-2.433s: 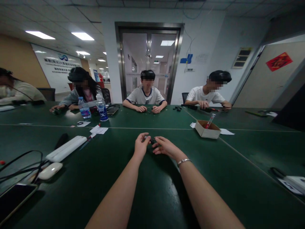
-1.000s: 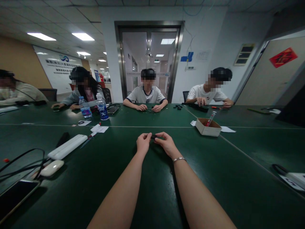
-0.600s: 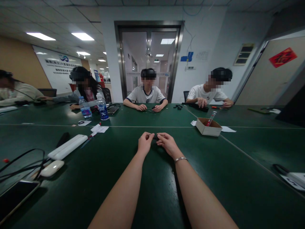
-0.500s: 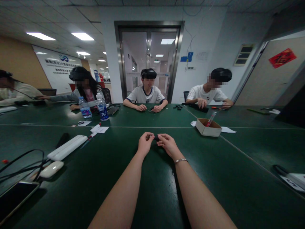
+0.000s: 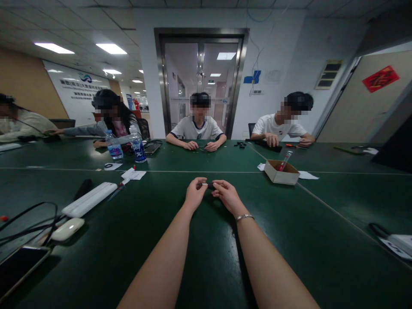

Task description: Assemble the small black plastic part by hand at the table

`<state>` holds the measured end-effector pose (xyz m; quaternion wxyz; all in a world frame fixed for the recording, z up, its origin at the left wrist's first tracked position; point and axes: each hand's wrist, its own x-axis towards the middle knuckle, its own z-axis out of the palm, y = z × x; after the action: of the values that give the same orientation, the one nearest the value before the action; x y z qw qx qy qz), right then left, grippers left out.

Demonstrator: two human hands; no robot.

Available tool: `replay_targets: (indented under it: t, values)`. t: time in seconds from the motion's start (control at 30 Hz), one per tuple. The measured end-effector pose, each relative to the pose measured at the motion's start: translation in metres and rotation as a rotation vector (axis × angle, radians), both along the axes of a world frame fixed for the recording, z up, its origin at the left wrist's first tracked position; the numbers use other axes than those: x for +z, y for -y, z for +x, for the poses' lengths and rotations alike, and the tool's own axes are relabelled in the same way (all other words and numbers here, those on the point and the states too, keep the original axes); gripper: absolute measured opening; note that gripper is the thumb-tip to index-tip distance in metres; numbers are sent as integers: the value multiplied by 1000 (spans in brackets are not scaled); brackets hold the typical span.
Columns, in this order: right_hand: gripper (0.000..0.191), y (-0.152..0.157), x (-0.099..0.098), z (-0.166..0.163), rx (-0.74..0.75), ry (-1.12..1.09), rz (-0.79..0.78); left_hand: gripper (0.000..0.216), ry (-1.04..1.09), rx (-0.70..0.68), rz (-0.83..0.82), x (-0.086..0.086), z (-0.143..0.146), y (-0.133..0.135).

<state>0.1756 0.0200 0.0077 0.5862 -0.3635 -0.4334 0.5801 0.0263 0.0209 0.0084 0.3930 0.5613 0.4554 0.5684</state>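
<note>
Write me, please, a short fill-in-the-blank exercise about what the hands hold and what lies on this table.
1. The left hand and the right hand pinch a small black part between them, over a table whose top is dark ____.
2. The silver bracelet sits on the person's ____ wrist.
3. The water bottles standing at the far left of the table number ____.

Missing words: green; right; two.

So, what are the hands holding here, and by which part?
A small dark piece, pinched between both: the left hand takes its left end, the right hand its right end. What it is cannot be told.
</note>
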Motion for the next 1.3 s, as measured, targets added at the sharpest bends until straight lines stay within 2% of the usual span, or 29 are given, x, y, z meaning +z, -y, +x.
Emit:
replay_targets:
  t: [0.1, 0.23, 0.37, 0.47, 0.63, 0.87, 0.93, 1.1, 1.3]
  values:
    - [37, 0, 0, 0, 7, 3, 6, 24, -27, 6, -82, -2, -1, -2]
    - [36, 0, 0, 0, 21, 11, 15, 20, -64, -4, -14, -3, -2, -3]
    - [37, -1, 0, 1, 26, 6, 13, 23, -57, -19, -124, 0, -2, -2]
    - [34, -2, 0, 0, 17, 7, 15, 20, -80, -27, -97, 1, -2, -2]
    - [30, -4, -1, 0, 4, -1, 8, 28, -35, -37, -132, -3, -2, -6]
    - [32, -2, 0, 0, 7, 2, 21, 26, 0, -76, -185, 1, -5, -6]
    - [32, -1, 1, 0, 11, 8, 21, 27, -18, -97, -166, 2, -5, -5]
    - [32, -1, 2, 0, 12, 9, 23, 22, -13, -54, -133, 1, -4, -5]
    - [26, -2, 3, -2, -11, 11, 12, 27, -49, -28, -113, -3, -5, -8]
